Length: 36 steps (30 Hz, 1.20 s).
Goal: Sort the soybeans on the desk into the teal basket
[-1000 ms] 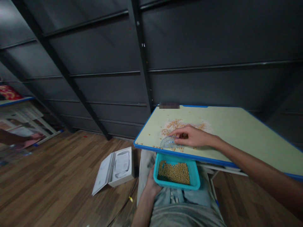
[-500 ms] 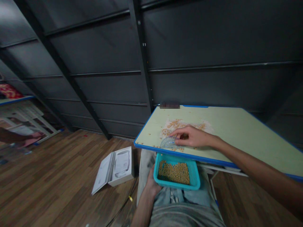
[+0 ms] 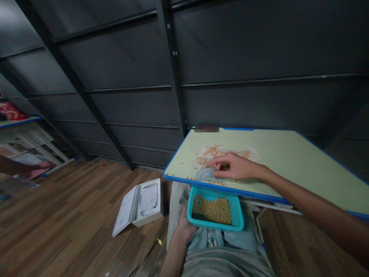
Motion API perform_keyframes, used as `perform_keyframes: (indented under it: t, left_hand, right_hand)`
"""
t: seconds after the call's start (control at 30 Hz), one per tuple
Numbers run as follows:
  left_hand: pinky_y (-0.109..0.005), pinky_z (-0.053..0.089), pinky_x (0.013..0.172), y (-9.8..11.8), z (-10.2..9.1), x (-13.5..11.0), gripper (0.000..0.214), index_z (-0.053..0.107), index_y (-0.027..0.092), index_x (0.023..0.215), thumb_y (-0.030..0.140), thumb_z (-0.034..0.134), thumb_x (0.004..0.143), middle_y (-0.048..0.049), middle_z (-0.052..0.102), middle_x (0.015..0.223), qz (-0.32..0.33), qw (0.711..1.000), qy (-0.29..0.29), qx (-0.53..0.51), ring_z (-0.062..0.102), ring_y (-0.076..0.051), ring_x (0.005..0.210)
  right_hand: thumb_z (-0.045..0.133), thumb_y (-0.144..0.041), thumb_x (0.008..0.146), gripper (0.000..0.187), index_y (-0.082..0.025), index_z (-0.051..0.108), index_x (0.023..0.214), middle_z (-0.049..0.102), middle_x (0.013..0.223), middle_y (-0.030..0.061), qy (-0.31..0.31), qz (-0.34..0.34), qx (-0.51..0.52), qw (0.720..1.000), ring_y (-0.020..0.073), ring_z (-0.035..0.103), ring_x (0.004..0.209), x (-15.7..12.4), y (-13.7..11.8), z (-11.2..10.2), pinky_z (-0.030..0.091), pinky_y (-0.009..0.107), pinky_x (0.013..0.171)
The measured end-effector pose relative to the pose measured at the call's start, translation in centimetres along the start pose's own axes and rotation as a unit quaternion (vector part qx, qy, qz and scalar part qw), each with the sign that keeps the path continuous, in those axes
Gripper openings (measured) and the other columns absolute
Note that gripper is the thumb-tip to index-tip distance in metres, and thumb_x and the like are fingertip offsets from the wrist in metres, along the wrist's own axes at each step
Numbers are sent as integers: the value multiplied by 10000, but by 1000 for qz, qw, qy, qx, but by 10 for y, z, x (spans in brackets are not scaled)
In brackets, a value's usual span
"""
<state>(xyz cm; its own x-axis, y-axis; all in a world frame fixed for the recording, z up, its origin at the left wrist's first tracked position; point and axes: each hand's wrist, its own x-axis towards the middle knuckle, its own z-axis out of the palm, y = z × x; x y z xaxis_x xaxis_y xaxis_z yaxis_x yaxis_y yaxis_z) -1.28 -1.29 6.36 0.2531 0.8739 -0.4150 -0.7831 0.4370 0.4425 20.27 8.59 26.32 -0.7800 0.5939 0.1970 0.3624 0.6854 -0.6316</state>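
My right hand (image 3: 230, 165) pinches a clear protractor (image 3: 205, 174) that lies on the pale tabletop near its blue front edge. Just beyond the hand, tan soybeans (image 3: 213, 151) are scattered over a whitish patch, and several more sit along the front edge. Below that edge my left hand (image 3: 186, 225) grips the left side of a turquoise tray (image 3: 238, 217). Its fingers are partly hidden by the tray. Many round beans (image 3: 211, 211) cover the bottom of the tray, which is held over the lap.
An open white box (image 3: 150, 200) stands on the wooden floor to the left, beside a black cable with a yellow tag (image 3: 159, 241). A dark panelled wall (image 3: 129, 104) rises behind the table (image 3: 294, 154). At far left, another person's foot (image 3: 40, 169) shows near a second table.
Almost nothing differs. Both hands, the protractor and the tray keep their places; a few beans at the table's front edge appear slightly shifted.
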Motion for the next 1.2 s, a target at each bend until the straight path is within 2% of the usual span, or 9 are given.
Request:
perform_keyframes:
  t: [0.3, 0.57, 0.77, 0.97, 1.2]
  left_hand:
    - [-527, 508, 1128, 1, 4, 0, 395, 787, 181, 1063, 393, 776, 730, -143, 842, 1043, -7, 1000, 0, 20, 683, -377, 1258]
    - [-513, 497, 1149, 0, -1, 1, 414, 781, 176, 1097, 409, 760, 755, -132, 834, 1111, -12, 1000, -8, 10, 673, -366, 1278]
    - [-531, 507, 1137, 1, 3, 0, 425, 778, 191, 1122, 401, 783, 752, -134, 833, 1113, -15, 1000, -14, 7, 672, -379, 1276]
    - [-528, 509, 1130, 0, 0, 0, 393, 785, 194, 1094, 367, 793, 742, -126, 842, 1062, -4, 1000, -9, 3, 669, -374, 1282]
    - [-533, 509, 1126, 1, 0, -1, 400, 792, 182, 1088, 381, 788, 740, -130, 841, 1061, -18, 1000, -4, -2, 678, -373, 1264]
  right_hand:
    - [710, -319, 920, 349, -168, 785, 1225, 780, 790, 57, 8, -13, 4, 1000, 165, 632, 637, 0, 3, 1, 483, 288, 615]
    - [724, -323, 908, 352, -163, 783, 1216, 778, 783, 46, -3, -8, -2, 1000, 163, 648, 655, 0, -2, 0, 475, 275, 621]
    - [725, -327, 910, 358, -163, 776, 1225, 770, 771, 41, -16, -5, 4, 1000, 161, 651, 656, -1, -3, -1, 474, 266, 612]
    - [707, -320, 920, 369, -158, 766, 1246, 743, 722, 23, -22, -8, -8, 1000, 148, 603, 615, -1, -3, -2, 433, 259, 585]
    - [677, -279, 920, 332, -170, 771, 1220, 753, 819, 47, -19, -16, -51, 998, 165, 606, 685, -2, -9, -5, 434, 279, 641]
